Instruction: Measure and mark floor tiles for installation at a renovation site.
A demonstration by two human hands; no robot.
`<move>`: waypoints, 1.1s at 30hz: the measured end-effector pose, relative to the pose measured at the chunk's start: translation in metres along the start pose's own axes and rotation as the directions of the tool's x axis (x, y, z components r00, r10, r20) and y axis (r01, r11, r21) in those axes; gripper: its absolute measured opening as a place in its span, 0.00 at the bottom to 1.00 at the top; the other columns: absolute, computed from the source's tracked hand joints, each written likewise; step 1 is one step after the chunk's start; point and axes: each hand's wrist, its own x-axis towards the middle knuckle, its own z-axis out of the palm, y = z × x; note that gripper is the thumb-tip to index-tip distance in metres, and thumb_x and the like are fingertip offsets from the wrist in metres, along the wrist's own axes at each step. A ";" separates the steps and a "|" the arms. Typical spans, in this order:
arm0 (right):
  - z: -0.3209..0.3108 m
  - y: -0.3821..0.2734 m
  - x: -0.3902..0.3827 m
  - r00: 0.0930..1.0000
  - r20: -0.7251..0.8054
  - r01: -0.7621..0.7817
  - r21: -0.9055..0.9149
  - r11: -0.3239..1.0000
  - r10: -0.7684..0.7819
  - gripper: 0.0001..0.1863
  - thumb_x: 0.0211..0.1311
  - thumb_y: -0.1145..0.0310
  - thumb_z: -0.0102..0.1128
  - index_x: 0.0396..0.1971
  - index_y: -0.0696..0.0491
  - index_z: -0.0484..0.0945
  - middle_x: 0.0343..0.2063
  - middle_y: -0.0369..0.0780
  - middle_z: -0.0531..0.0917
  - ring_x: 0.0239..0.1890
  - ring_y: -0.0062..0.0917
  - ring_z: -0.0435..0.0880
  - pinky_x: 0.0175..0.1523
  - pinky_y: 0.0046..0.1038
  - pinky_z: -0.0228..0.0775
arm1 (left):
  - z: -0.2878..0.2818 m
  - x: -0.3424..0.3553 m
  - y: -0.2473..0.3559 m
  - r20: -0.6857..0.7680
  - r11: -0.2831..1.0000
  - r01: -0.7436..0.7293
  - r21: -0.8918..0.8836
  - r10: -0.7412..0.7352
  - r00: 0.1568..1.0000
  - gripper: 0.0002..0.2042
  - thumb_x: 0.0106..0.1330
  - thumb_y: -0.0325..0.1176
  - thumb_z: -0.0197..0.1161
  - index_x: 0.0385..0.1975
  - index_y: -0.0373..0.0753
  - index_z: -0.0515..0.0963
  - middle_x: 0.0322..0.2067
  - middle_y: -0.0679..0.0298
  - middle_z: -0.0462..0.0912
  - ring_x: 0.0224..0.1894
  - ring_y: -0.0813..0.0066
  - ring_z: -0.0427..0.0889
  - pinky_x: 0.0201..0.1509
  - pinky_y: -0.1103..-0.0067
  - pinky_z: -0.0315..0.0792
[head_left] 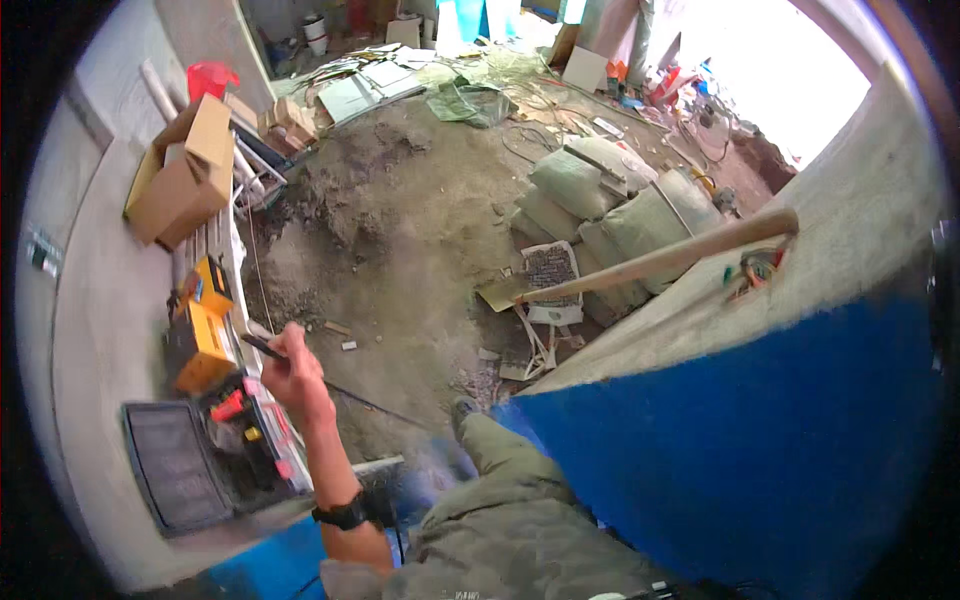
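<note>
My left hand [297, 372] is closed on a slim black object [258, 344], seen just right of two yellow-and-black boxes [204, 350] on a pale ledge along the left wall. A black cord or rod runs behind the hand toward the lower right. An open dark tool case [170, 465], with red and yellow items inside, lies just below left of the hand. My left forearm wears a black watch. My right hand is out of view.
Cardboard boxes [180, 175] and pipes stand at the upper left. Stacked sacks [630, 240] and a long-handled shovel [650, 258] are at the right, beside a blue-painted wall [720, 420]. Loose boards and debris [365, 85] lie on the dirt floor [370, 220] at the back.
</note>
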 end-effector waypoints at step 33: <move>-0.547 -0.417 0.699 0.415 -0.363 0.182 0.931 0.315 0.834 0.33 0.58 0.62 0.71 0.62 0.62 0.75 0.34 0.39 0.88 0.20 0.19 0.77 0.26 0.28 0.72 | 0.735 0.717 -0.281 0.361 0.369 0.918 -0.145 -0.844 0.397 0.24 0.75 0.58 0.54 0.27 0.42 0.74 0.14 0.71 0.61 0.17 0.76 0.59 0.25 0.76 0.60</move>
